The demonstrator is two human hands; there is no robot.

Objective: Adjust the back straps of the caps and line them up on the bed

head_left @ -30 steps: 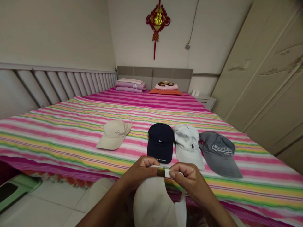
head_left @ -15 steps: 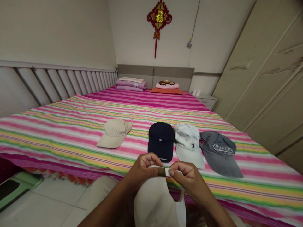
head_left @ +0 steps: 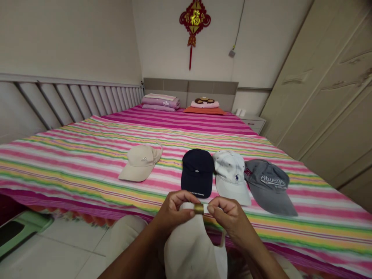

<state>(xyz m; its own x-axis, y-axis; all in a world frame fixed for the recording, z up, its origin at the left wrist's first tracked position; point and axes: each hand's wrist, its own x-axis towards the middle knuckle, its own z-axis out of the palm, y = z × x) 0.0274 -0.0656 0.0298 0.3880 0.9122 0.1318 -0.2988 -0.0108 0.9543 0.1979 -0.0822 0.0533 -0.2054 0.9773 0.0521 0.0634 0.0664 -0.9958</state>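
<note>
Low in front of me hangs a cream cap (head_left: 188, 248), its back strap running between my hands. A brass-coloured buckle (head_left: 199, 209) sits on that strap. My left hand (head_left: 177, 211) pinches the cap's strap just left of the buckle. On the other side, the thumb and finger of my right hand (head_left: 226, 213) grip the white strap end. Beyond my hands on the bed lie a navy cap (head_left: 197, 166), a white cap (head_left: 231, 170) and a grey cap (head_left: 269, 182) side by side. A beige cap (head_left: 141, 159) lies apart to the left.
The bed (head_left: 87, 155) has a striped cover. Folded purple bedding (head_left: 161, 102) and a pink folded pile (head_left: 205, 104) rest near the headboard (head_left: 209, 89). A green stool (head_left: 26, 228) stands at lower left. A wardrobe (head_left: 328, 97) lines the right side.
Both hands stay on the strap in nearly the same place. The buckle has turned slightly and shows more of its brass face. The view has shifted a little.
</note>
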